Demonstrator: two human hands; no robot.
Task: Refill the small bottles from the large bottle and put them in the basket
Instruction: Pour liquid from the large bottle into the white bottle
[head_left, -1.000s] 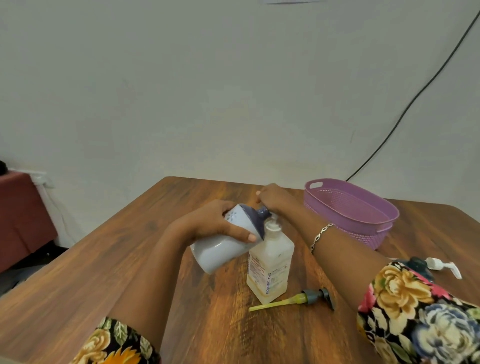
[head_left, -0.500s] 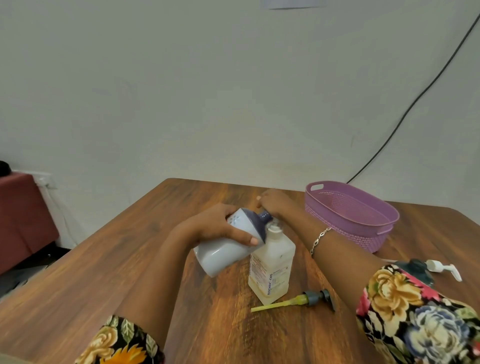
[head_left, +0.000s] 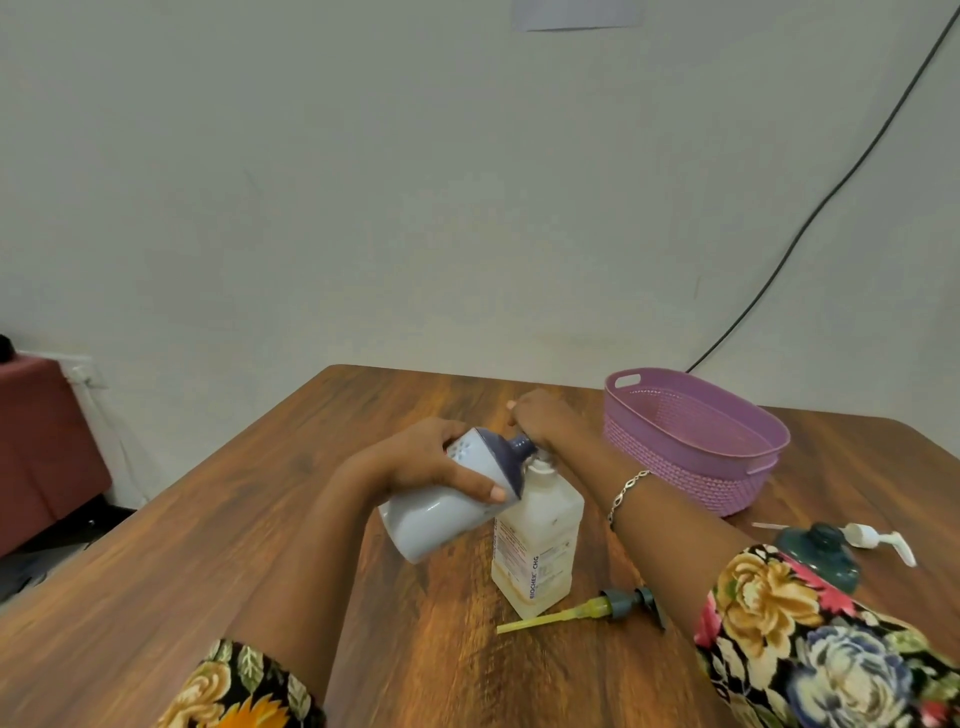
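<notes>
My left hand (head_left: 421, 462) grips the large white bottle (head_left: 447, 509) with the dark blue shoulder, tilted with its neck down against the mouth of the small square bottle (head_left: 540, 545). That small bottle stands upright on the table and holds pale yellowish liquid. My right hand (head_left: 540, 421) curls behind its neck and steadies it; the fingertips are hidden by the large bottle's neck. The purple basket (head_left: 691, 452) stands empty to the right.
A dark pump head with a yellow tube (head_left: 587, 610) lies on the wooden table (head_left: 260, 545) in front of the small bottle. A dark green round container (head_left: 821, 551) and a white pump (head_left: 878, 538) lie at the right, partly behind my sleeve. A black cable (head_left: 810, 218) runs down the wall.
Both hands and both bottles keep nearly the same pose. The large bottle stays tilted onto the small bottle's mouth.
</notes>
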